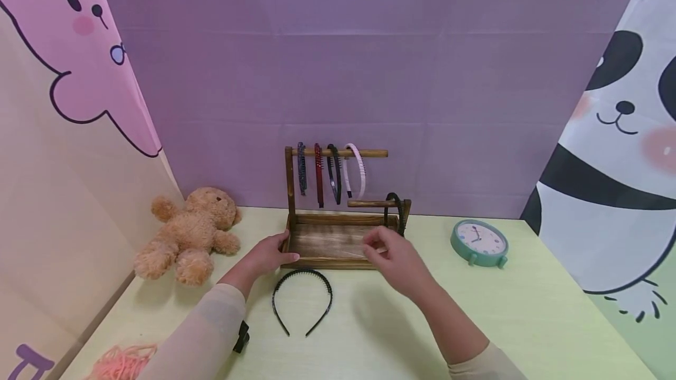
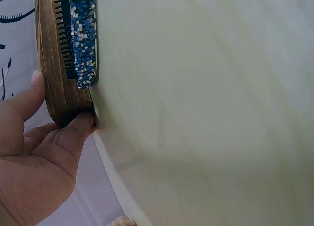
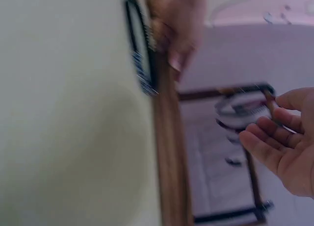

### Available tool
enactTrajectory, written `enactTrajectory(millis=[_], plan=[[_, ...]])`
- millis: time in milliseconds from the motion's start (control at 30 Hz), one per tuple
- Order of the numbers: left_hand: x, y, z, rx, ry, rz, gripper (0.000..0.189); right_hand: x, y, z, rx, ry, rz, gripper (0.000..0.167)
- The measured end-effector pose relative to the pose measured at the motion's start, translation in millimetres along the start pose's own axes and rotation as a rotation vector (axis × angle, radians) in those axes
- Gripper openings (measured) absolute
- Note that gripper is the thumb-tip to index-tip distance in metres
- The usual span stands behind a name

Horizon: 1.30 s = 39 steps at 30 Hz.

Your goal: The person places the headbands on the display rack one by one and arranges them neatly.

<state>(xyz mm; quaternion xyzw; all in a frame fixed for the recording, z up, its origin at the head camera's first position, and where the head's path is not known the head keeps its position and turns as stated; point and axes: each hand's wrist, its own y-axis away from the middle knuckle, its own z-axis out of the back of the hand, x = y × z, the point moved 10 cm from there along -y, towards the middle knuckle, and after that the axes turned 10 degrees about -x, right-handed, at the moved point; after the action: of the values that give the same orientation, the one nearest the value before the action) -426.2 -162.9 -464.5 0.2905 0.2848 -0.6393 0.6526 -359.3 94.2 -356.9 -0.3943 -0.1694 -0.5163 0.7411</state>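
A wooden headband rack [image 1: 330, 263] stands on the table, and my left hand [image 1: 268, 254] grips the left end of its tray. In the left wrist view, thumb and fingers close around the tray's corner [image 2: 71, 101]. My right hand [image 1: 393, 260] hovers over the tray's front right part, fingers loosely bent and holding nothing. Just behind it, a black headband [image 1: 402, 224] hangs on the low bar. Blue glitter [image 1: 302, 169], red [image 1: 319, 175], black [image 1: 338, 175] and white [image 1: 360, 169] headbands hang on the upper bar. A dark headband with blue glitter [image 1: 302, 271] lies before the rack.
A brown teddy bear [image 1: 190, 233] lies left of the rack, and a green-rimmed clock [image 1: 479, 243] sits to the right. Pink yarn [image 1: 122, 362] is at the near left, with a small black item [image 1: 242, 337] beside my left sleeve. A purple backdrop [image 1: 338, 75] rises behind the table.
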Motion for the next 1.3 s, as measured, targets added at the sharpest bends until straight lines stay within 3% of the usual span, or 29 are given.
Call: enactTrajectory(millis=[200, 433, 533, 633, 800, 933, 1167, 1300], plan=[[-1.9, 1.6, 0.7, 0.001, -0.009, 0.001, 0.075, 19.6, 18.4, -64.0, 0.216, 0.064, 0.087, 0.009], [-3.0, -0.8, 1.1, -0.006, -0.020, 0.006, 0.075, 22.2, 37.2, -117.7, 0.445, -0.039, 0.115, 0.020], [-3.3, -1.5, 0.8, -0.006, -0.028, -0.007, 0.075, 19.9, 41.1, -121.8, 0.487, -0.040, 0.152, 0.021], [-4.1, -2.3, 0.9, 0.000, -0.035, -0.022, 0.076, 12.0, 40.6, -116.1, 0.511, 0.028, 0.162, 0.021], [-3.6, -1.7, 1.8, 0.007, -0.024, -0.021, 0.076, -9.2, 31.9, -96.3, 0.494, 0.289, 0.170, 0.027], [-1.0, -0.7, 1.2, 0.012, -0.021, -0.007, 0.076, -27.2, 29.0, -88.5, 0.495, 0.445, 0.117, 0.039], [1.9, 0.5, 1.4, 0.004, -0.024, 0.007, 0.077, -23.5, 51.7, -111.4, 0.618, 0.521, 0.053, 0.061], [0.5, 0.9, 1.2, 0.006, -0.021, 0.006, 0.076, -16.2, 63.5, -119.9, 0.661, 0.529, 0.029, 0.048]])
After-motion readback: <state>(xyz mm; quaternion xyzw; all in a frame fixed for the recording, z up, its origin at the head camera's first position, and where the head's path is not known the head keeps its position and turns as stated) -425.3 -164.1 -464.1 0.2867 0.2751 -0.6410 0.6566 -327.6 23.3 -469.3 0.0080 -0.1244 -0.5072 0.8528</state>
